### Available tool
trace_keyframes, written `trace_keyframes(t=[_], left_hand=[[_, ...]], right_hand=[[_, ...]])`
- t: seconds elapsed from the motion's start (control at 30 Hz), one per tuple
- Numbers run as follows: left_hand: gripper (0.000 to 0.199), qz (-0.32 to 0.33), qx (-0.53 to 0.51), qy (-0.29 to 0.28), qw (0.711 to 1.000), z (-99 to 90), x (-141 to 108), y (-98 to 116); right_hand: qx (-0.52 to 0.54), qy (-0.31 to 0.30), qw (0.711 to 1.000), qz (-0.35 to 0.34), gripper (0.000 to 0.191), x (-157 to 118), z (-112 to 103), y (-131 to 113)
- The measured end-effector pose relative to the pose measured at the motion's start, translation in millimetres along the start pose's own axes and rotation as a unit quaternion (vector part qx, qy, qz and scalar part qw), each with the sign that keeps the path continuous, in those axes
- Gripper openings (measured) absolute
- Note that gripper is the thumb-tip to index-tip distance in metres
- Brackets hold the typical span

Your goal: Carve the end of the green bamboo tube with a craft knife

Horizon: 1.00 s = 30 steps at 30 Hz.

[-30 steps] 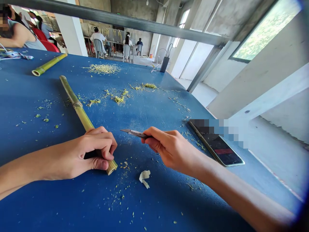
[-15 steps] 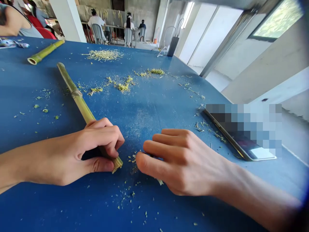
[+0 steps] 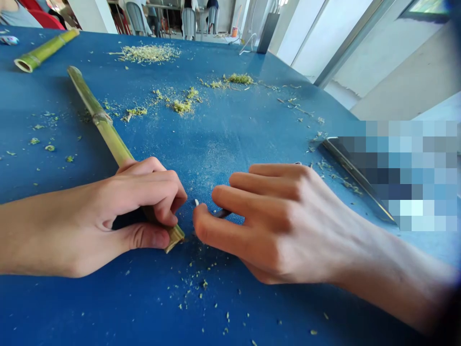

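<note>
My left hand (image 3: 133,206) is closed around the near part of a long green bamboo stick (image 3: 108,137), thumb on the near side and fingers curled over. The stick lies slantwise on the blue table, and its cut near end (image 3: 175,239) juts out past my thumb. My right hand (image 3: 262,218) is just right of that end, apart from it, with fingers bent and closed. A thin dark tool (image 3: 222,213) shows between its index finger and thumb. A small pale tip pokes out beyond the index finger; most of the tool is hidden by the hand.
Bamboo shavings (image 3: 182,105) are scattered over the blue table (image 3: 108,312), with a paler heap (image 3: 149,54) farther back. Another bamboo piece (image 3: 46,50) lies far left. A phone-like slab (image 3: 360,178), partly pixelated, lies at right. People sit on chairs (image 3: 189,24) beyond the table.
The view has tipped downward, so the table's things appear higher. My right hand has turned a little, and the dark tool now shows between its fingers. My left hand still grips the bamboo stick.
</note>
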<state>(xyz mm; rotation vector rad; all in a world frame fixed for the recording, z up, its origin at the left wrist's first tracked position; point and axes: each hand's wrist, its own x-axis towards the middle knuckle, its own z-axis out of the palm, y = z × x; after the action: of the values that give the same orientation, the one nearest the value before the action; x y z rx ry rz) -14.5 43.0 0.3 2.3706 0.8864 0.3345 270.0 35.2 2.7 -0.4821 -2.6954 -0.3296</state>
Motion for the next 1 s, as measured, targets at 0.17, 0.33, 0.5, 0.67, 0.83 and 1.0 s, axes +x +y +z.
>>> trace_keyframes(t=[0.17,0.33,0.5,0.67,0.83,1.0], left_hand=[[0.018,0.005,0.000,0.027,1.000,2.5,0.3,3.5],[0.015,0.041,-0.002,0.018,0.999,1.3,2.6,0.3],[0.015,0.029,-0.010,0.049,0.998,5.7,3.6,1.7],[0.020,0.022,0.001,0.061,0.998,7.3,2.5,4.4],[0.021,0.062,0.033,0.032,0.997,3.1,3.4,-0.9],[0.021,0.067,0.052,0.010,0.996,-0.4,6.1,-1.9]], right_hand=[[-0.016,-0.011,1.000,0.012,0.046,0.0,-0.7,-1.4],[0.000,-0.067,0.997,0.040,0.037,3.4,2.1,-2.3],[0.045,-0.166,0.982,0.081,0.019,13.7,3.4,-5.6],[0.024,-0.200,0.976,0.085,0.028,18.4,1.0,-5.2],[0.009,-0.183,0.982,0.052,0.033,18.7,2.9,-1.6],[0.038,-0.169,0.984,0.039,0.027,18.0,5.3,0.7]])
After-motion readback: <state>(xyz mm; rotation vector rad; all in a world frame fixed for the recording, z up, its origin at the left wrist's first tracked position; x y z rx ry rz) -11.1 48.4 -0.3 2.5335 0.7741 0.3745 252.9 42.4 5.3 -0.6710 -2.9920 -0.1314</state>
